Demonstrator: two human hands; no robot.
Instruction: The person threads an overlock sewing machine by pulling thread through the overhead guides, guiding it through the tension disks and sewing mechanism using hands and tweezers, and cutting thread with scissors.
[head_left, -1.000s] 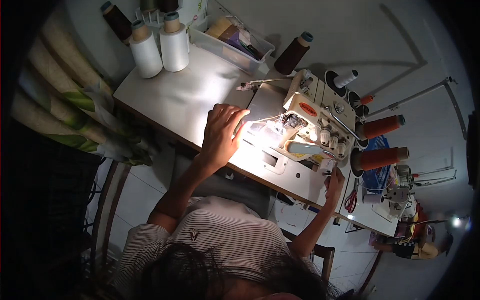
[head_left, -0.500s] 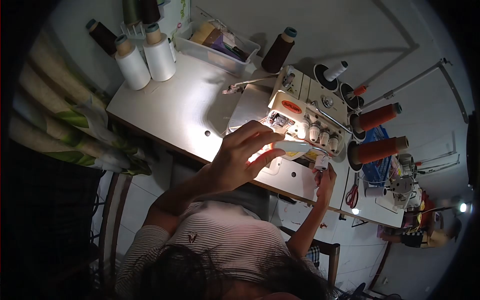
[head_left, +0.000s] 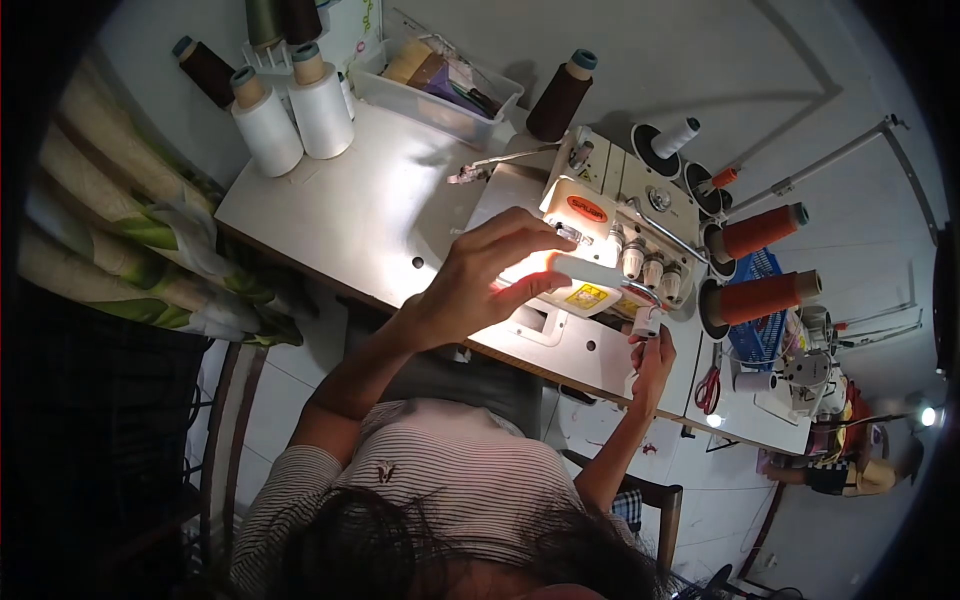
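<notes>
The sewing machine [head_left: 622, 190] stands on the table [head_left: 365, 200], long axis slanting down rightward, open surface at its left. Before it, my left hand [head_left: 470, 285] parts thumb and forefinger; my right hand [head_left: 652, 368] curls at a white fitting [head_left: 647, 321], grip unclear.

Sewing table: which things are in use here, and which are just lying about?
Seemingly in use:
- sewing machine, left hand at its front
- white fitting, right hand at it

Apparently just lying about:
- red-handled scissors
- two white thread cones
- clear bin of odds and ends
- blue basket
</notes>
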